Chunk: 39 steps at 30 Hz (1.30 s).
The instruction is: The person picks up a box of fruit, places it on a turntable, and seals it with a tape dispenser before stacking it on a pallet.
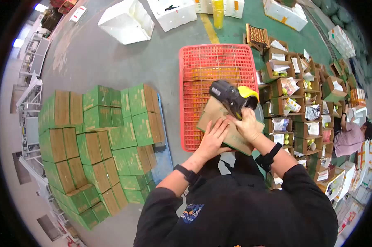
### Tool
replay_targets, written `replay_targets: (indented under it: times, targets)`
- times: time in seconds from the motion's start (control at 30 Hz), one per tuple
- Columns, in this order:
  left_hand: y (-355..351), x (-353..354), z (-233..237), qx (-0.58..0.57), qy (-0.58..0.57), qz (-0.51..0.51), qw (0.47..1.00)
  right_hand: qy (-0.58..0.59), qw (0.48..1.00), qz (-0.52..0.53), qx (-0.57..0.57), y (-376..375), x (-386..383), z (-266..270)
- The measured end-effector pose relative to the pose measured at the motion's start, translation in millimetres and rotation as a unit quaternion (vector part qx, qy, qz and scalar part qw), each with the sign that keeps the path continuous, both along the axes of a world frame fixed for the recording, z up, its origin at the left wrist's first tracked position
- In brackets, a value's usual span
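A cardboard box (235, 136) with green sides lies tilted on top of a red plastic crate (194, 61). My left hand (214, 138) rests on the box's near left part, its fingers spread over the cardboard. My right hand (247, 125) is at the box's right side, closed around a black and yellow handheld tool (231, 96). The tool lies across the far part of the box, its yellow end to the right. The tool's grip is partly hidden by my right hand.
Green boxes (97, 117) are stacked on a blue pallet (164, 152) at the left. Open boxes with fruit and paper (291, 86) stand in rows at the right. White foam boxes (128, 22) lie ahead. Another person (348, 138) is at the far right.
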<state>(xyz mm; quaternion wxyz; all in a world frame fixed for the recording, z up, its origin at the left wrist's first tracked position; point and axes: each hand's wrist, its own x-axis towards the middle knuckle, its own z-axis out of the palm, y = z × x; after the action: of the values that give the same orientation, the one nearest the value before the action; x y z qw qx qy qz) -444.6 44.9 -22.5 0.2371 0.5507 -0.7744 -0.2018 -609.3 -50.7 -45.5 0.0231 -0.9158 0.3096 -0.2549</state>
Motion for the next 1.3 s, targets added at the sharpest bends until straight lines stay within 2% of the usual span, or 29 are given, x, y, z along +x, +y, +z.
replay_targets:
  times: [0.03,0.1,0.13,0.17,0.23,0.3,0.37,0.43,0.5,0.53,0.6,0.63,0.67,0.73,0.8,0.83,0.87,0.9,0.93,0.97,1.03,1.1,1.17,1.23,1.27,1.3]
  targets:
    - [-0.2,3.2,-5.7,-0.008,0.002,0.008,1.0,-0.013,1.0,0.016,0.022,-10.0,3.2,8.1]
    - [-2.6,7.9,-22.7,-0.084,-0.017,-0.002,0.996,0.041,0.992,0.084,0.08,-31.4,2.5,41.8]
    - [-2.0,5.4,-23.1,-0.094,0.01,0.023,0.995,0.055,0.982,0.092,0.153,-37.1,9.9,70.7]
    - [-2.6,3.1,-24.6,-0.096,0.017,0.031,0.995,0.07,0.967,0.098,0.224,-46.4,21.4,98.5]
    - [3.2,-1.2,-27.7,-0.082,0.05,0.043,0.994,-0.023,0.937,0.149,0.315,-69.9,51.4,131.5]
    - [9.2,-6.3,-27.0,-0.076,0.055,0.051,0.994,0.014,0.881,0.157,0.447,-83.2,95.2,156.6]
    - [10.5,-10.4,-29.9,-0.066,0.053,0.072,0.994,0.121,0.868,0.126,0.464,-83.1,149.3,159.9]
    - [13.8,-14.4,-32.7,-0.066,0.061,0.079,0.993,0.205,0.853,0.119,0.465,-84.0,198.3,129.1]
    - [16.3,-17.5,-34.9,-0.065,0.07,0.092,0.991,0.356,0.813,0.046,0.458,-68.6,246.9,110.6]
    - [16.5,-17.0,-34.3,-0.039,0.08,0.082,0.993,0.402,0.824,0.1,0.386,-60.0,256.0,99.6]
    - [14.0,-16.9,-40.1,-0.036,0.091,0.073,0.993,0.521,0.797,0.139,0.272,-46.0,274.7,68.8]
    - [15.1,-15.9,-40.2,-0.031,0.095,0.06,0.993,0.591,0.763,0.12,0.232,-42.1,284.2,61.1]
    - [16.1,-18.3,-38.9,-0.057,0.1,0.08,0.99,0.633,0.708,0.184,0.254,-50.9,284.4,59.0]
    - [18.2,-17.3,-36.6,-0.067,0.084,0.091,0.99,0.616,0.685,0.222,0.321,-69.2,257.2,78.2]
    - [14.0,-15.2,-34.1,-0.073,0.066,0.079,0.992,0.437,0.778,0.187,0.411,-75.0,184.7,136.9]
    - [14.2,-14.1,-36.9,-0.097,0.056,0.08,0.99,0.296,0.805,0.147,0.493,-64.5,132.8,159.4]
    - [15.6,-15.3,-41.0,-0.078,0.062,0.074,0.992,0.144,0.837,0.191,0.492,-56.4,73.3,159.0]
    - [14.1,-13.7,-39.7,-0.06,0.064,0.069,0.994,0.08,0.813,0.09,0.57,-42.6,14.5,158.3]
    - [11.4,-12.4,-40.1,-0.103,0.059,0.062,0.991,0.093,0.84,0.06,0.531,-30.0,-41.2,156.8]
    - [10.2,-11.7,-34.3,-0.142,0.053,0.054,0.987,0.103,0.831,0.036,0.546,-20.4,-94.5,150.6]
    - [12.3,-13.1,-28.9,-0.156,0.056,0.05,0.985,0.079,0.779,-0.056,0.619,-9.6,-159.7,153.7]
    - [21.6,-15.1,-28.7,-0.162,0.091,0.048,0.982,0.071,0.796,-0.035,0.601,-6.0,-186.1,140.9]
    - [-4.4,-7.5,0.7,-0.141,-0.014,0.158,0.977,0.011,0.795,0.011,0.606,-3.3,-203.3,119.2]
    - [-46.3,2.9,-37.6,-0.011,-0.045,0.347,0.937,0.032,0.801,0.026,0.597,-0.1,-224.1,96.0]
    - [-55.4,2.0,-29.8,-0.01,-0.058,0.338,0.939,-0.023,0.798,0.022,0.602,6.4,-236.5,82.0]
    - [-67.7,-1.2,-14.1,0.161,-0.013,0.335,0.928,-0.022,0.814,0.043,0.579,6.5,-252.0,63.2]
